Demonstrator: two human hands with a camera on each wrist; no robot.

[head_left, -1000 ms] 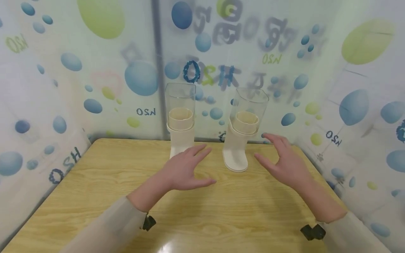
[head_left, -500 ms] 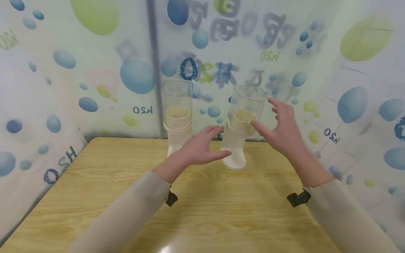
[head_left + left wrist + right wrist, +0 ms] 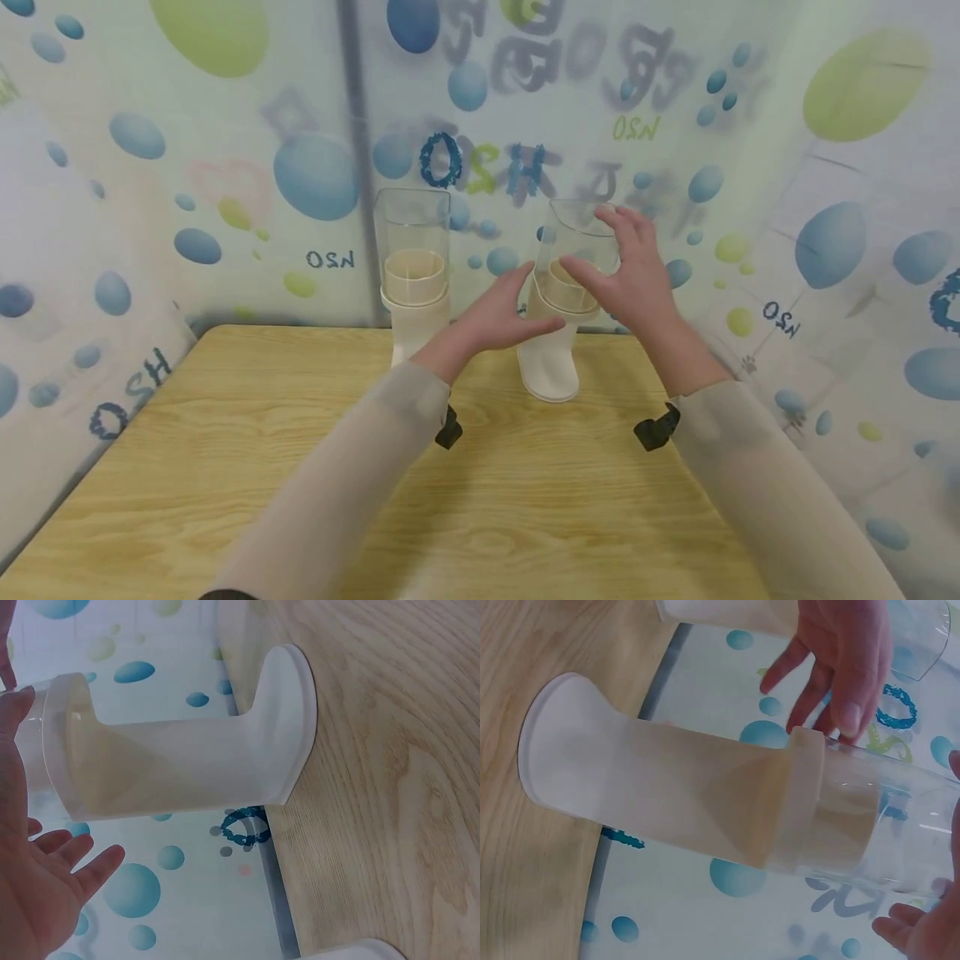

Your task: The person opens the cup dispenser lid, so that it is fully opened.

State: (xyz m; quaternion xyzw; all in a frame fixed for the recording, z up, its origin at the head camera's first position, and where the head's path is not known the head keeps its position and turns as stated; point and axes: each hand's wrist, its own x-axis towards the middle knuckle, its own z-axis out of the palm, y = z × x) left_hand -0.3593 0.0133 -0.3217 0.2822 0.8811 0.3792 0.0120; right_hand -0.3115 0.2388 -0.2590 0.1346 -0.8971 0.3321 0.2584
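Both hands are raised around the right-hand one of two similar stands. It has a white curved base (image 3: 547, 373), a ring-shaped collar, and a clear open-topped container (image 3: 573, 218) with a cream-coloured cup-like insert seated low in it. My left hand (image 3: 501, 312) is at its left side near the collar, fingers spread and thumb extended in front. On the right, my right hand (image 3: 630, 271) has its fingers spread by the upper wall of the container, its thumb overlapping the front. The right wrist view shows my left fingertips (image 3: 847, 720) right at the collar's edge.
A matching stand (image 3: 408, 329) with a clear container (image 3: 412, 225) is to the left, its base partly hidden behind my left arm. Both stand near the back edge of a wooden table (image 3: 300, 417). A patterned curtain (image 3: 315, 175) hangs close behind and on both sides.
My left hand has moved right and up from in front of the left stand to the right one. My right hand has risen and come leftward to the clear container. Both stands stay put.
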